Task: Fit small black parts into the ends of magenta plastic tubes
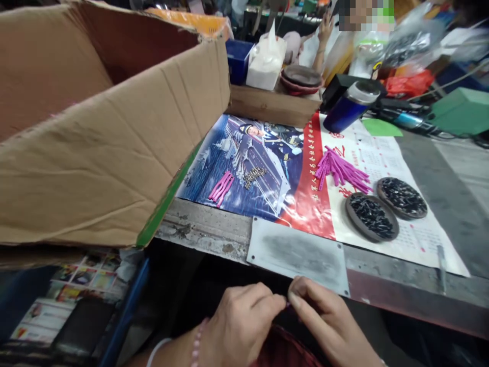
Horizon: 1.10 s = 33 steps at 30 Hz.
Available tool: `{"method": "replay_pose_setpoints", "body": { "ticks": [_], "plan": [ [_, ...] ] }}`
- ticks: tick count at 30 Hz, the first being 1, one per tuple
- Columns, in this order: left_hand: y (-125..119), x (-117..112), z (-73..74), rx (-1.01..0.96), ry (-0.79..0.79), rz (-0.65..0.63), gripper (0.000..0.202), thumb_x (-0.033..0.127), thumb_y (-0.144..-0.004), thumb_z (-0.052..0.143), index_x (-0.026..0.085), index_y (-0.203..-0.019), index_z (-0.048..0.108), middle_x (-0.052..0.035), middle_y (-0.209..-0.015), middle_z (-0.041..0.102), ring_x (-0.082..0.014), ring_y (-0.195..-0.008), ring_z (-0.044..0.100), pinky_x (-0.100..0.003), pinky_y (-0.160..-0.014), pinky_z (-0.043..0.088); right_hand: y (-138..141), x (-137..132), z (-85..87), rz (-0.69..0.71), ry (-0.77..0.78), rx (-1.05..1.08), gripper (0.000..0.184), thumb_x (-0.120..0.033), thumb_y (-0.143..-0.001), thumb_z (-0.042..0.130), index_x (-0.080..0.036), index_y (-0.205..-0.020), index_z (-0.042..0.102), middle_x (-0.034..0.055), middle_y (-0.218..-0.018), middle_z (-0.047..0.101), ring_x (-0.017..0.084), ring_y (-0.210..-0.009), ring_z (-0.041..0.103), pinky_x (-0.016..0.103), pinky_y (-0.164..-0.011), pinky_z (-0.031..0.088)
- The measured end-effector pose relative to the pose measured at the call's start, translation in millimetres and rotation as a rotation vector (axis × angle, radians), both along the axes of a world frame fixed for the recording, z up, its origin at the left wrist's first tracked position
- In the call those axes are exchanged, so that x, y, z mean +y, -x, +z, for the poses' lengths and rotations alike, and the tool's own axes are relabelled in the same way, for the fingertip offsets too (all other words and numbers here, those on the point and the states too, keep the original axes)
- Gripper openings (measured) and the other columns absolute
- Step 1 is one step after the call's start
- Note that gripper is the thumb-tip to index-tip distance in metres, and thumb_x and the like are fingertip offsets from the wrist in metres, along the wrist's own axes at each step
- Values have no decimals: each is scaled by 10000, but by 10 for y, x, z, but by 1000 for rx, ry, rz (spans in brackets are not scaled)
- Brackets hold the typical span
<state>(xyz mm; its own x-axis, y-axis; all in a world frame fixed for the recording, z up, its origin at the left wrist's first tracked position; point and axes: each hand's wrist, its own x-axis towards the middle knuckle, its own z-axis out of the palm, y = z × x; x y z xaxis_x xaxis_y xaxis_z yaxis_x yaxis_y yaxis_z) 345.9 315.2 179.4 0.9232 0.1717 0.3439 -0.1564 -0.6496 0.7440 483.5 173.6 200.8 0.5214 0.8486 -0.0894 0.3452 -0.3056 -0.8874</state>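
My left hand [240, 321] and my right hand [328, 318] meet below the table's front edge, fingertips pinched together on a tiny pink piece I can barely see. A dark red basket-like thing [282, 351] lies under them. On the table lie a small bunch of pink sticks [221, 187], a larger heap of pink sticks [342, 171], a little pile of metal bits [254, 176] and two round dishes of small black parts [372, 216] [402, 197].
A big open cardboard box [103, 127] fills the left. A printed poster [290, 168] covers the table. Behind are a wooden block [273, 104], a tissue pack [266, 61], a blue flask [349, 107] and clutter. Another person's arm [323, 38] shows far back.
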Motion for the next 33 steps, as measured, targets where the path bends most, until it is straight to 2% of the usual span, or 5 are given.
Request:
{"method": "replay_pose_setpoints", "body": {
  "ticks": [7,12,17,26,33],
  "plan": [
    [83,40,-45,50,333,90,195,92,-948,522,192,-1002,681,-23,-771,698,-132,-657,675,-207,-598,500,-601,501,183,-1,-70,-351,185,-310,-983,560,-202,-844,614,1,-734,654,141,-650,615,235,-612,482],
    [153,48,-88,5,370,141,195,56,-878,545,176,-927,690,-22,-731,715,-126,-632,695,-178,-599,523,-938,1200,112,162,116,-623,98,-192,-967,542,-186,-896,610,35,-851,677,162,-762,633,263,-703,476],
    [279,126,-122,-13,333,167,205,52,-862,529,177,-923,681,-17,-694,702,-122,-583,687,-166,-565,538,-975,1659,-33,243,234,-741,91,-167,-960,546,-166,-899,613,89,-936,663,202,-840,632,292,-744,449],
    [346,184,-117,-8,355,233,222,49,-863,525,184,-925,689,-10,-699,711,-122,-604,704,-164,-579,541,-897,1897,-53,278,381,-876,163,-162,-1000,459,-149,-942,611,138,-1025,671,210,-824,641,293,-693,406],
    [318,142,-46,-43,376,244,209,54,-858,525,169,-894,696,-24,-684,719,-127,-588,700,-171,-567,529,-920,1832,1,265,284,-833,129,-128,-930,526,-176,-827,589,95,-887,698,188,-763,649,275,-682,443]
  ]
}}
